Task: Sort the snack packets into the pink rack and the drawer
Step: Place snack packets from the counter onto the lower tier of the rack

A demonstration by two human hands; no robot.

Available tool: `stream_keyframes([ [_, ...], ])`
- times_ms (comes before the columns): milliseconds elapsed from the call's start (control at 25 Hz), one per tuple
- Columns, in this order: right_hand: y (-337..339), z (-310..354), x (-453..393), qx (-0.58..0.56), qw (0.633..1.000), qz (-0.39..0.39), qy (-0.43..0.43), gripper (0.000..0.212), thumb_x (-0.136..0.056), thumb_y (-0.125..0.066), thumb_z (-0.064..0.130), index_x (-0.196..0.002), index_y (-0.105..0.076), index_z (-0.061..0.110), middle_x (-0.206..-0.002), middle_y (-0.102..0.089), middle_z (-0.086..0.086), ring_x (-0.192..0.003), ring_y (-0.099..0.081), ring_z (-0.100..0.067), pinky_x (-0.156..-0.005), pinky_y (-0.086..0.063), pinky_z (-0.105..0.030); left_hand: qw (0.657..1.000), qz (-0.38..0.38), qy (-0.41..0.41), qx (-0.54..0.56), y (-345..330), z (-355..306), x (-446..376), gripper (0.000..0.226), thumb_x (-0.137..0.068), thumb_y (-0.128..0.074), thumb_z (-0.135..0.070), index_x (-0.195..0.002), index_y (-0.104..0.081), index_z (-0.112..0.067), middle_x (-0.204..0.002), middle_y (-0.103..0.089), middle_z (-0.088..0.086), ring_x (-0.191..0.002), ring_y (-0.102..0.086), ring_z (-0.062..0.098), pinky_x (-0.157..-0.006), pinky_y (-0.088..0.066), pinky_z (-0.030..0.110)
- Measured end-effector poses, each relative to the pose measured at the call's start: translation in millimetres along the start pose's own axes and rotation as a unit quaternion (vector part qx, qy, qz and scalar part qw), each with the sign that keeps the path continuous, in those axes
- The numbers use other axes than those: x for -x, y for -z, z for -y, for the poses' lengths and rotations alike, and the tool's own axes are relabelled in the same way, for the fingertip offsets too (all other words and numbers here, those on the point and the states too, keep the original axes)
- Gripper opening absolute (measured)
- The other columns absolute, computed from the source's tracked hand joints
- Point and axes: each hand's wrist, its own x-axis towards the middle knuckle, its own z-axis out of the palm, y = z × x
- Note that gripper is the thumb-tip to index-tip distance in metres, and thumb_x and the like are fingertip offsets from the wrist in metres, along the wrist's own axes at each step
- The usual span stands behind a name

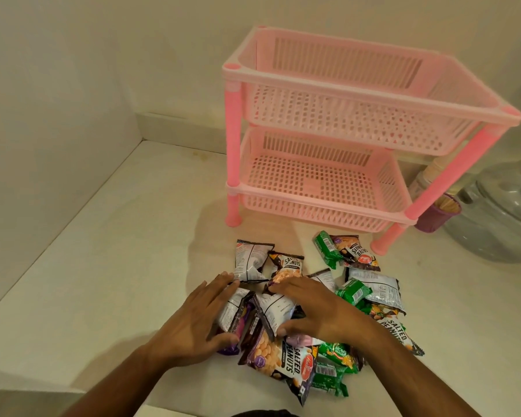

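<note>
A heap of snack packets (370,290) lies on the pale counter: several black-and-silver salted peanut packets (286,361) and green packets (352,291). Behind the heap stands the pink rack (373,121) with two perforated tiers, both bare. My left hand (193,320) presses against the left side of a small bunch of silver packets (272,310). My right hand (316,308) lies over the same bunch from the right, thumb curled under it. The bunch is squeezed between both hands. No drawer is in view.
A wall corner bounds the counter (103,266) at the left and back. A purple cup with sticks (438,215), some jars and a large clear water bottle (503,212) stand to the right of the rack. The counter's front edge runs at the lower left.
</note>
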Motion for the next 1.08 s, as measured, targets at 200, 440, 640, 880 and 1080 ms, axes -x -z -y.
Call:
stream_keyframes([
  [200, 4, -2, -3, -0.018, 1.000, -0.011, 0.014, 0.065, -0.086, -0.066, 0.053, -0.143, -0.050, 0.027, -0.127, -0.057, 0.007, -0.118, -0.047, -0.008, -0.099, -0.039, -0.030, 1.000, -0.007, -0.012, -0.013, 3, 10, 1, 0.095, -0.085, -0.044, -0.082, -0.160, -0.008, -0.034, -0.162, -0.019, -0.011, -0.147, -0.016, 0.006, -0.117, -0.023, 0.030],
  [440, 16, -3, -5, -0.058, 0.997, -0.040, 0.017, 0.032, -0.089, -0.069, 0.038, -0.119, -0.066, 0.028, -0.104, -0.062, 0.019, -0.094, -0.054, 0.006, -0.077, -0.042, -0.019, 0.997, -0.083, 0.010, 0.004, 7, 6, -6, 0.073, -0.091, -0.043, -0.073, -0.142, -0.043, -0.022, -0.119, -0.058, -0.003, -0.102, -0.055, 0.010, -0.087, -0.043, 0.023],
  [640, 63, -11, 8, -0.117, 0.985, -0.123, -0.022, 0.032, -0.091, -0.068, 0.033, -0.123, -0.063, 0.027, -0.106, -0.064, 0.016, -0.094, -0.061, 0.001, -0.076, -0.050, -0.017, 0.983, -0.174, -0.015, 0.052, 46, -14, -48, 0.073, -0.092, -0.039, -0.073, -0.139, -0.042, -0.017, -0.109, -0.059, 0.002, -0.087, -0.055, 0.012, -0.074, -0.048, 0.028],
  [880, 150, -45, -6, -0.051, 0.955, -0.284, -0.064, 0.024, -0.093, -0.064, 0.017, -0.116, -0.065, 0.022, -0.101, -0.060, 0.019, -0.090, -0.060, -0.007, -0.071, -0.044, -0.026, 0.980, -0.194, -0.046, 0.016, 103, -41, -167, 0.065, -0.097, -0.045, -0.058, -0.145, -0.038, -0.015, -0.124, -0.050, 0.006, -0.106, -0.050, 0.019, -0.088, -0.044, 0.036],
  [1080, 190, -101, -29, 0.087, 0.927, -0.337, -0.140, 0.031, -0.092, -0.059, 0.008, -0.124, -0.061, 0.008, -0.120, -0.064, -0.015, -0.109, -0.055, -0.036, -0.086, -0.046, -0.041, 0.987, -0.149, -0.026, -0.055, 114, -33, -263, 0.059, -0.100, -0.048, -0.044, -0.148, -0.036, -0.013, -0.132, -0.046, 0.009, -0.118, -0.045, 0.027, -0.096, -0.040, 0.045],
])
